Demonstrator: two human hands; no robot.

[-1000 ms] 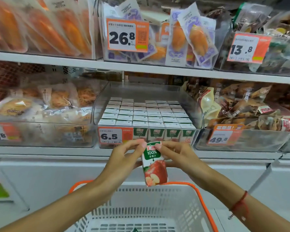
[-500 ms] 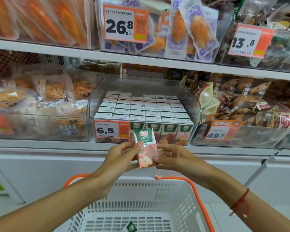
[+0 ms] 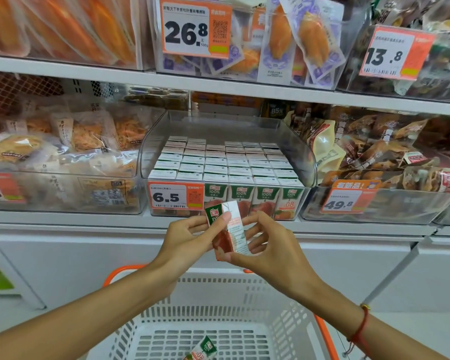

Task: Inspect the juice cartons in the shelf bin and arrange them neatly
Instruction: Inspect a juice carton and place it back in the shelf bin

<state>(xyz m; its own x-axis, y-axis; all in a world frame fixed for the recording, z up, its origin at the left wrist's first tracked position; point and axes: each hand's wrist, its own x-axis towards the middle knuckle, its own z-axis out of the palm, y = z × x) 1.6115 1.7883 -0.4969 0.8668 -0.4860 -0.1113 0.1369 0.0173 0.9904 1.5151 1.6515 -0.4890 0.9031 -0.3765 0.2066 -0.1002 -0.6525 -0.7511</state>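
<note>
In front of the clear shelf bin point(image 3: 300, 162), one juice carton point(image 3: 227, 229) is held just below its front edge, tilted, narrow printed side toward camera. Left hand point(image 3: 190, 240) pinches the upper part; right hand point(image 3: 268, 245) pinches the bottom corner, other fingers spread. Advice: rotate slowly, check each face and seam, then reseat upright, label forward, flush with packed rows.

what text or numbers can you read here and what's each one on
"26.8": orange price tag on the top shelf bin.
"13.8": price tag at upper right.
"6.5": tag on the juice bin.
"49.8": tag on the snack bin to the right.
"100%": front-row cartons.
"100": held carton; the rest is hidden.
"08": basket carton.
Small Chinese print and barcodes: unreadable.
</note>
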